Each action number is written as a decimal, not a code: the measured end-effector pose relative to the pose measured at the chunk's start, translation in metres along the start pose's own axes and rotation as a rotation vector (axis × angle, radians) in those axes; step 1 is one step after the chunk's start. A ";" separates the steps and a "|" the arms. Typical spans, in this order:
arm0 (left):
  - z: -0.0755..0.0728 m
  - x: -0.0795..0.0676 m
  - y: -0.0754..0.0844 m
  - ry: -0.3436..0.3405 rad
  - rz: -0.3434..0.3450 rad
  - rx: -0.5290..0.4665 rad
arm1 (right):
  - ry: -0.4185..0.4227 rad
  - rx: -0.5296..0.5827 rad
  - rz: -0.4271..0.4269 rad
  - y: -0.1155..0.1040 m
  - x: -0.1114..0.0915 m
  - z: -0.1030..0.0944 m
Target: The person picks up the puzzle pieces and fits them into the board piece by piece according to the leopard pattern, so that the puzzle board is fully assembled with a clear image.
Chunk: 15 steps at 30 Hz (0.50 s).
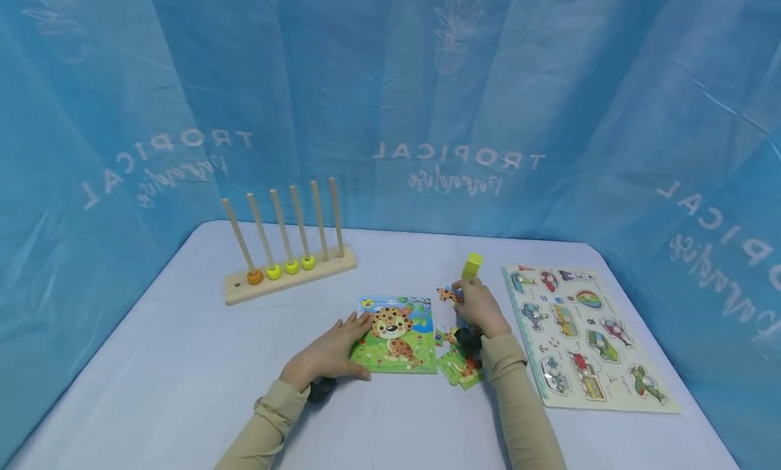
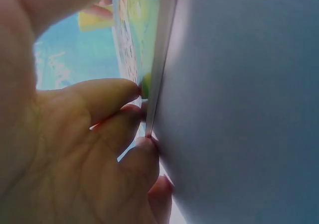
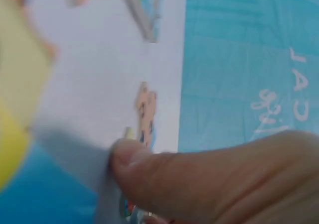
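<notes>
A square puzzle board with a leopard cub picture (image 1: 393, 338) lies in front of me. My left hand (image 1: 332, 351) rests at its left side, fingers spread. In the left wrist view the fingertips (image 2: 142, 149) touch the board's edge (image 2: 160, 59). To the right, my right hand (image 1: 481, 308) holds a yellow and blue block-like thing (image 1: 472, 265), whose blurred yellow and blue side (image 3: 15, 149) fills the left of the right wrist view. A spotted puzzle piece (image 1: 447, 295) lies by its fingers. Beneath its wrist are more leopard puzzle pieces (image 1: 457, 368), partly covered.
A wooden peg rack (image 1: 289, 277) with upright pegs and several orange and yellow beads stands at the back left. On the right lies a vehicle peg puzzle board (image 1: 588, 334). A blue printed curtain (image 1: 390, 104) hangs behind the white table (image 1: 171, 361).
</notes>
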<state>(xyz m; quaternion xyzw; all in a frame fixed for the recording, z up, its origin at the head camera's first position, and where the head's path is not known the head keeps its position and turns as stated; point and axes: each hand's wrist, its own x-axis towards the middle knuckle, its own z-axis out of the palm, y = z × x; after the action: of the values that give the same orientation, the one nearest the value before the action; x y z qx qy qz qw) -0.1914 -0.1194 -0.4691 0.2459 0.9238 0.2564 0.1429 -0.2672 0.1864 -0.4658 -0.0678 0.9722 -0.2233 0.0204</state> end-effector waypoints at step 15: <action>-0.005 -0.004 0.001 -0.034 -0.001 -0.032 | 0.150 0.233 0.020 -0.010 0.004 -0.001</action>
<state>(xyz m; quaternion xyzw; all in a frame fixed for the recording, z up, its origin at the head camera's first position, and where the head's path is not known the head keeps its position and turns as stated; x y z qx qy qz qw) -0.1901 -0.1231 -0.4638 0.2477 0.9171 0.2668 0.1625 -0.2698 0.1777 -0.4607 -0.0382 0.9391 -0.3390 -0.0424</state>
